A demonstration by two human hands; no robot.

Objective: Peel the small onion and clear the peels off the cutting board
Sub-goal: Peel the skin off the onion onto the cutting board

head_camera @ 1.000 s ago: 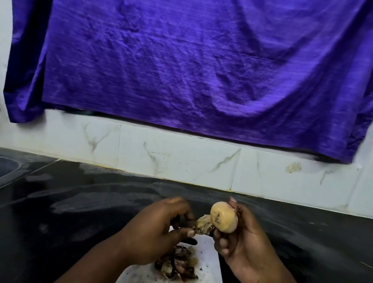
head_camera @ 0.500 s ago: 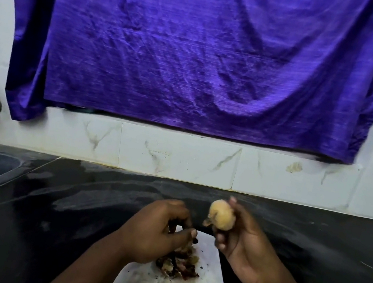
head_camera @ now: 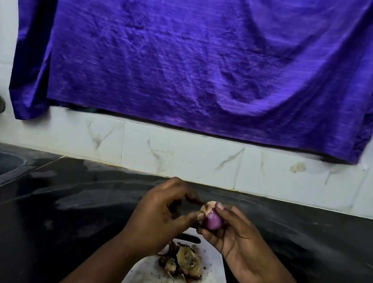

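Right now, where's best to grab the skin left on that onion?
Pinch the pale skin cap by its edge, approaching from where the left hand is; the right hand cups the onion by its bare purple end, leaving the cap exposed.

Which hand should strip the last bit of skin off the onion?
Left. The left hand has thumb and forefinger pinching at the pale skin remaining on the onion; the right hand is occupied cradling it.
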